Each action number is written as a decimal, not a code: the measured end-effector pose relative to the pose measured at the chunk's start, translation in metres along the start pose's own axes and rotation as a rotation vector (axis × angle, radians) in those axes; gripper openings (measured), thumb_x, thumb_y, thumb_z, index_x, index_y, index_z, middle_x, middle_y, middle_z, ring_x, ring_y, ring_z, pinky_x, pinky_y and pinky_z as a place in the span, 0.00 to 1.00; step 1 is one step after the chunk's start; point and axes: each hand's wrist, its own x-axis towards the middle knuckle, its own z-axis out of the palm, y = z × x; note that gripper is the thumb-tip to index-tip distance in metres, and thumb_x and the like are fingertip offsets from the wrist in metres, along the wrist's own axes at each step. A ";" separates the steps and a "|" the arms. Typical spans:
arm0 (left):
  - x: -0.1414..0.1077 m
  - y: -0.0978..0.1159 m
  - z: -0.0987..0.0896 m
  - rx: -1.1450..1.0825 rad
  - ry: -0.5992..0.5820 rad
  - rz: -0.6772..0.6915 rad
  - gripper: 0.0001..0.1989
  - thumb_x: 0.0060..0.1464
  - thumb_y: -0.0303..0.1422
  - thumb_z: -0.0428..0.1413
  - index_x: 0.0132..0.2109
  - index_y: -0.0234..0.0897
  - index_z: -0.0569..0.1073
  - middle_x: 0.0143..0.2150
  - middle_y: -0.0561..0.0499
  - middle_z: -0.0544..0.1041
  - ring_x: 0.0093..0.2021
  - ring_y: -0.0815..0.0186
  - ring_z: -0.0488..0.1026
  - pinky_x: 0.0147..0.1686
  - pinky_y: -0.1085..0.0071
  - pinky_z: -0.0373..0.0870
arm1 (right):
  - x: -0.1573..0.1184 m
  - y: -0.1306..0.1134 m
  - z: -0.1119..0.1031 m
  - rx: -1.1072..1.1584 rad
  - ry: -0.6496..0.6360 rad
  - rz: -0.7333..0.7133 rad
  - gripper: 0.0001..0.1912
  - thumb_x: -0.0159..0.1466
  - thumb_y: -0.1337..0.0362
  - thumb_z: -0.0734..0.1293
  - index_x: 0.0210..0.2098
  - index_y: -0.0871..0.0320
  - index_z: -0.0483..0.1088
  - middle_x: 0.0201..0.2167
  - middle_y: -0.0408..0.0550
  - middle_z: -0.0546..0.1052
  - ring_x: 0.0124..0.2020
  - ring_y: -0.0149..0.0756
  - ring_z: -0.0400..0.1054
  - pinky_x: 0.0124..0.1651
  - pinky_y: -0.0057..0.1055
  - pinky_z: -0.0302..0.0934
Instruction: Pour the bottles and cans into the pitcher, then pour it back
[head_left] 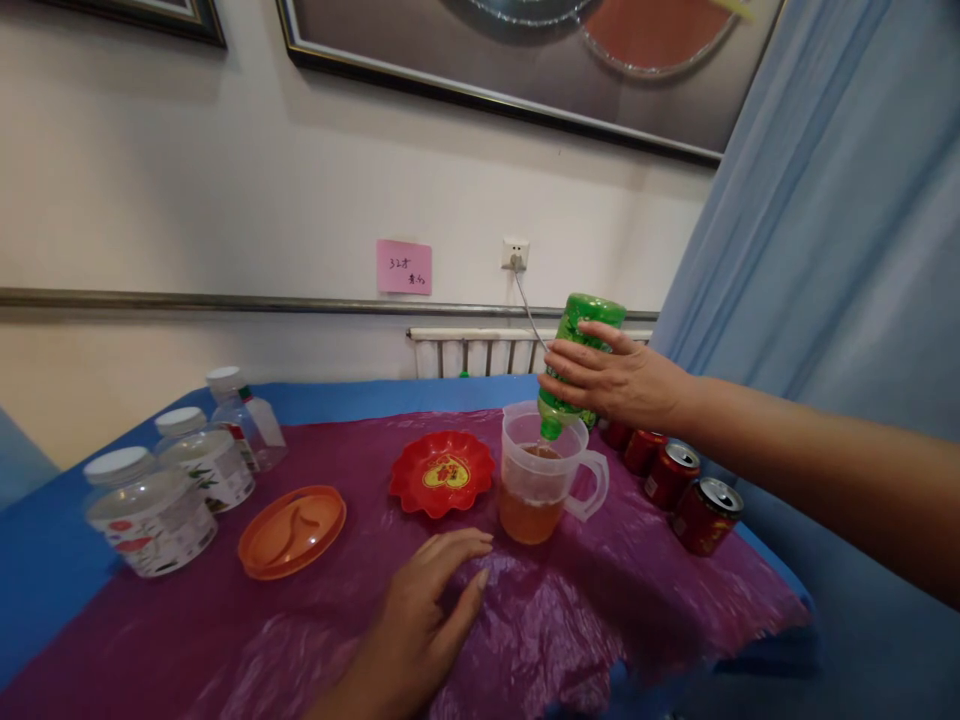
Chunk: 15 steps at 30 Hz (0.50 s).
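My right hand [611, 380] grips a green plastic bottle [592, 310], turned neck-down over a clear plastic measuring jug [517, 450]. Liquid runs from the bottle's mouth into the jug, which is partly filled with an amber drink [529, 515]. The jug's handle points right. My left hand [431, 600] is held low, in front and to the left of the jug, thumb and fingers apart, holding nothing. Just beyond it, a red scalloped plate [405, 485] with a yellow design sits on the purple plastic sheet [330, 620].
An orange lid [296, 530] lies on the left, beside several clear jars with white caps [161, 520]. Several red drink cans [705, 520] stand in a row on the right. Behind the table are a radiator [480, 350] and a wall socket [515, 253]; a blue curtain [817, 260] hangs right.
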 end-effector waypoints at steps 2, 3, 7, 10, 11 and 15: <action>-0.005 -0.002 0.002 -0.015 -0.006 -0.018 0.12 0.62 0.32 0.54 0.51 0.44 0.76 0.49 0.47 0.83 0.50 0.62 0.81 0.52 0.65 0.78 | -0.003 0.000 0.003 -0.001 0.005 -0.003 0.22 0.71 0.75 0.59 0.59 0.50 0.69 0.59 0.44 0.75 0.66 0.39 0.61 0.69 0.50 0.53; -0.007 -0.003 0.002 -0.023 -0.007 -0.026 0.12 0.62 0.32 0.54 0.51 0.44 0.76 0.49 0.48 0.83 0.49 0.62 0.81 0.52 0.65 0.78 | -0.005 -0.001 0.006 0.008 0.008 -0.003 0.21 0.71 0.75 0.59 0.59 0.50 0.69 0.59 0.44 0.75 0.66 0.39 0.61 0.69 0.50 0.53; -0.012 -0.004 0.000 -0.033 -0.019 -0.062 0.12 0.62 0.33 0.55 0.51 0.45 0.77 0.48 0.48 0.83 0.49 0.61 0.81 0.51 0.65 0.78 | -0.013 -0.001 0.018 0.059 0.040 0.028 0.21 0.70 0.75 0.61 0.58 0.50 0.68 0.59 0.45 0.75 0.66 0.40 0.61 0.69 0.51 0.51; -0.013 -0.003 -0.002 -0.035 -0.031 -0.083 0.12 0.62 0.33 0.55 0.51 0.45 0.77 0.49 0.47 0.83 0.50 0.61 0.81 0.51 0.64 0.78 | -0.017 0.000 0.023 0.036 0.072 0.041 0.22 0.70 0.75 0.60 0.60 0.52 0.67 0.60 0.48 0.75 0.66 0.42 0.61 0.69 0.51 0.49; -0.013 -0.003 -0.002 -0.036 -0.034 -0.090 0.12 0.62 0.33 0.55 0.50 0.44 0.78 0.49 0.47 0.83 0.50 0.60 0.81 0.51 0.64 0.78 | -0.017 0.001 0.024 0.022 0.074 0.044 0.22 0.70 0.75 0.59 0.60 0.52 0.67 0.60 0.48 0.75 0.66 0.43 0.61 0.69 0.52 0.49; -0.013 -0.003 0.000 -0.043 -0.056 -0.111 0.12 0.62 0.33 0.55 0.50 0.45 0.78 0.49 0.47 0.83 0.50 0.60 0.81 0.51 0.63 0.79 | -0.018 0.000 0.024 0.018 0.015 0.062 0.22 0.71 0.75 0.59 0.59 0.47 0.67 0.60 0.44 0.75 0.66 0.40 0.60 0.69 0.51 0.47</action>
